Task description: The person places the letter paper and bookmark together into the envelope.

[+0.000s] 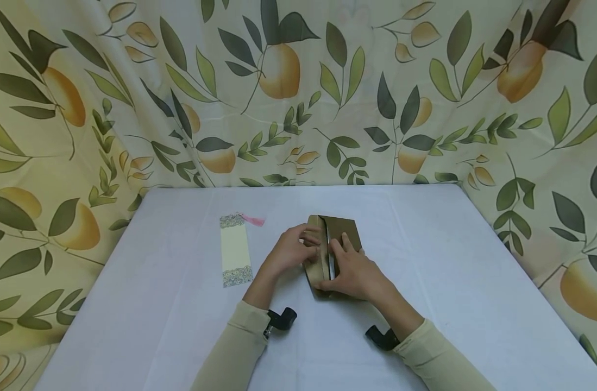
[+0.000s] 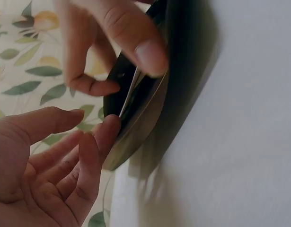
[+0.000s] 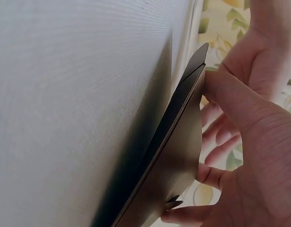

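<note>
The left forearm [image 1: 262, 285] rises from the bottom centre-left of the head view, the right forearm [image 1: 395, 307] from the lower right. Near the centre, a gap separates the 2 hands. The left hand [image 1: 294, 247] reaches rightward, fingers [image 2: 88, 161] loosely bent. The right hand [image 1: 354, 267] grips, its thumb [image 3: 230, 92] spread from its fingers.

Cream card [image 1: 236, 247] with grey-patterned end bands and a pink tassel [image 1: 253, 220], lying left of centre. White-covered table [image 1: 132, 326], lower frame. Fabric backdrop [image 1: 298, 119], printed with orange fruit and green leaves, across the upper frame
</note>
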The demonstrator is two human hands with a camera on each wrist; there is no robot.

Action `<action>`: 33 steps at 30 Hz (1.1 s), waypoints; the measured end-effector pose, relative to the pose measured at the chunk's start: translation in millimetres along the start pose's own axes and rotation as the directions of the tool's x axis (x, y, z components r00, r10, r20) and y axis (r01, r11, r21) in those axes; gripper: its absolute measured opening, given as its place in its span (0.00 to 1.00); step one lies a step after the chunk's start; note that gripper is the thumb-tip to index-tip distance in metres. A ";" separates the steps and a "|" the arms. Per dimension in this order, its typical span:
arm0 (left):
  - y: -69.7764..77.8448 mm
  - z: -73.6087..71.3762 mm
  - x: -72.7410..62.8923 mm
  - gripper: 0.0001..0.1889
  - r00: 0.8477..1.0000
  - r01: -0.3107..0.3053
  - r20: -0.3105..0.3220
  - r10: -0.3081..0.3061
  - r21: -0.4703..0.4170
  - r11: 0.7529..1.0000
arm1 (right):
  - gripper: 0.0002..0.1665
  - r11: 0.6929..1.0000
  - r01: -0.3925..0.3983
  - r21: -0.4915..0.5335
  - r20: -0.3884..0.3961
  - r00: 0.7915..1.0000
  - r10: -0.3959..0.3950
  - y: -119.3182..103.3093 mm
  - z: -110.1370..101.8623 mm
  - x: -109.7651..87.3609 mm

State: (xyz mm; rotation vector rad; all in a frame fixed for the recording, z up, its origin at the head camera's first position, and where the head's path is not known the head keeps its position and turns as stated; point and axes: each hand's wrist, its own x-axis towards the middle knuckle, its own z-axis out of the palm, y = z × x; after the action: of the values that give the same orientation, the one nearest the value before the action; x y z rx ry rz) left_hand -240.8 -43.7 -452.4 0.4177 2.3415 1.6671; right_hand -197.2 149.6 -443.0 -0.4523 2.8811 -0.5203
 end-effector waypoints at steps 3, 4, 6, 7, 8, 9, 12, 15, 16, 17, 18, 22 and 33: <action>-1.4 -7.6 0.1 0.24 1.000 0.006 -0.001 -0.006 -0.002 1.000 | 0.50 1.000 -0.005 -0.002 -0.002 1.000 0.005 -0.3 0.0 0.0; -2.5 -10.0 0.1 0.24 1.000 0.009 -0.003 -0.009 -0.004 1.000 | 0.50 1.000 -0.007 -0.002 -0.003 1.000 0.007 -0.4 -0.1 -0.1; -4.2 -14.9 -0.4 0.23 1.000 0.012 -0.011 -0.012 -0.003 1.000 | 0.50 1.000 -0.009 -0.002 -0.006 1.000 0.009 -0.7 0.0 -0.3; -5.3 -17.4 -0.7 0.22 1.000 0.014 -0.017 -0.014 0.000 1.000 | 0.50 1.000 -0.011 -0.001 -0.006 1.000 0.011 -1.0 0.0 -0.5; -6.6 -19.9 -0.9 0.22 1.000 0.016 -0.025 -0.016 0.001 1.000 | 0.50 1.000 -0.014 -0.001 -0.006 1.000 0.014 -1.2 0.0 -0.7; -7.8 -22.4 -1.1 0.22 0.999 0.016 -0.034 -0.016 0.005 1.000 | 0.49 1.000 -0.016 0.000 -0.006 1.000 0.016 -1.3 0.0 -0.8; -11.3 -30.3 -1.8 0.21 0.998 0.026 -0.065 -0.026 0.004 1.000 | 0.49 1.000 -0.022 0.000 -0.004 1.000 0.022 -1.7 -0.4 -1.1; -15.2 -38.2 -2.4 0.20 0.994 0.037 -0.101 -0.038 -0.011 0.999 | 0.50 1.000 -0.024 0.000 0.001 1.000 0.024 -1.8 -0.9 -0.8; -16.6 -40.7 -2.8 0.19 0.993 0.043 -0.114 -0.044 -0.015 0.999 | 0.50 1.000 -0.023 0.000 0.003 1.000 0.023 -2.0 -1.1 -0.8; -18.0 -43.1 -3.0 0.19 0.991 0.048 -0.127 -0.050 -0.018 0.999 | 0.51 1.000 -0.023 0.001 0.004 1.000 0.023 -2.0 -1.2 -0.7; -19.1 -45.5 -3.3 0.19 0.989 0.051 -0.141 -0.053 -0.022 0.998 | 0.51 1.000 -0.021 0.001 0.006 1.000 0.021 -1.8 -1.2 -0.5; -23.2 -54.9 -5.4 0.19 0.977 0.069 -0.199 -0.071 -0.020 0.997 | 0.50 1.000 -0.012 0.003 0.008 1.000 0.012 -1.8 -1.0 -0.4; -32.0 -79.3 -15.0 0.19 0.946 0.113 -0.298 -0.129 -0.069 0.991 | 0.45 1.000 -0.001 0.005 0.008 1.000 0.001 -1.3 -2.1 -1.9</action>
State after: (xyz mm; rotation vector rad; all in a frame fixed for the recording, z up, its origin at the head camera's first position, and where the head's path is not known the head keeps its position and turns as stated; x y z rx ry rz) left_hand -257.7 -128.7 -456.7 0.0046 2.4672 1.8366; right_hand -195.6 149.7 -440.3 -0.4504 2.8719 -0.5249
